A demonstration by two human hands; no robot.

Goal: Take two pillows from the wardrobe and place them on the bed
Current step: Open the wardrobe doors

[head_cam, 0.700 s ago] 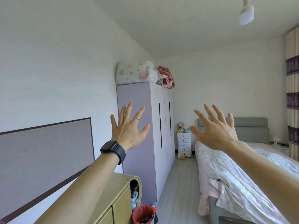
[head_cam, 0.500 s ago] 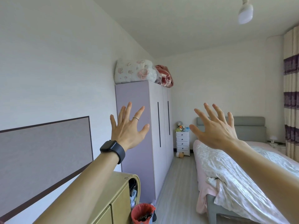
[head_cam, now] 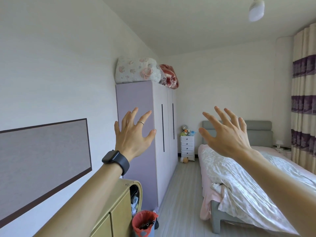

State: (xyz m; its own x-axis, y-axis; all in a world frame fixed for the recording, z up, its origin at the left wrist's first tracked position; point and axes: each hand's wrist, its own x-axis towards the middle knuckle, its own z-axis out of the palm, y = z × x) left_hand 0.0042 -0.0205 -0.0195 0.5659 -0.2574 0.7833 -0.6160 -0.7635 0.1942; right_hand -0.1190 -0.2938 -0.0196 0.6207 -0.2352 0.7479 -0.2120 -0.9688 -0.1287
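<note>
A tall lilac wardrobe (head_cam: 164, 127) stands against the left wall with its doors closed, so no pillows are visible inside. The bed (head_cam: 256, 177) with a grey headboard and a crumpled white floral cover lies on the right. My left hand (head_cam: 133, 134), wearing a ring and a black watch, is raised in front of the wardrobe's side with fingers spread and holds nothing. My right hand (head_cam: 225, 132) is raised over the bed's near end, also spread and empty. Both are well short of the wardrobe doors.
Bagged floral bedding (head_cam: 136, 70) and a red blanket (head_cam: 170, 76) sit on top of the wardrobe. A yellow cabinet (head_cam: 118, 212) and a red-lined bin (head_cam: 144, 223) are at lower left. A white drawer unit (head_cam: 187, 147) stands at the far wall. A floor aisle runs between wardrobe and bed.
The view has shifted slightly leftward and closer. Both hands stay raised, with the fingers curling a little more.
</note>
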